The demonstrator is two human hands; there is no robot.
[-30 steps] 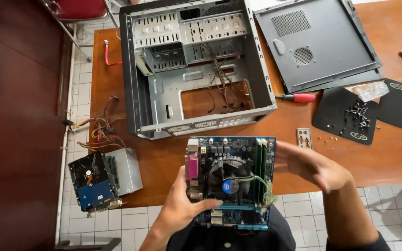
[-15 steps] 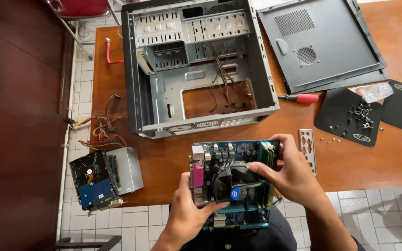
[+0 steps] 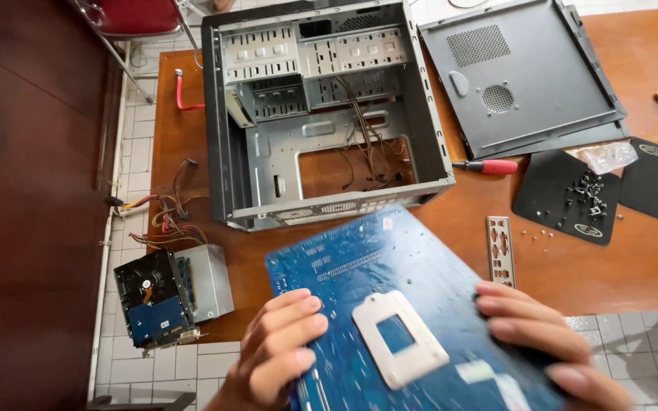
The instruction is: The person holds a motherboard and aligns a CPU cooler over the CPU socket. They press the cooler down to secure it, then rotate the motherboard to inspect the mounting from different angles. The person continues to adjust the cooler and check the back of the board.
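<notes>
Both hands grip a blue motherboard (image 3: 397, 304) held underside up over the table edge — left hand (image 3: 279, 350) clasping its near-left side, right hand (image 3: 546, 346) its right — just before the open computer case (image 3: 321, 114)

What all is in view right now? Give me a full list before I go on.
motherboard: one, blue, underside up with a grey backplate, held in both hands
computer case: one, grey, open, on the table
side panel: one, dark grey, right of the case
screwdriver: one, red handle, beside the case
I/O shield: one, silver, on the table
black mats: two, right side; loose screws on the nearer one
power supply: one, grey, left table edge, coloured cables attached
hard drive: one, black and blue, beside the power supply
table: one, brown wood
left hand: grips the board's left side
right hand: grips the board's right side
</notes>
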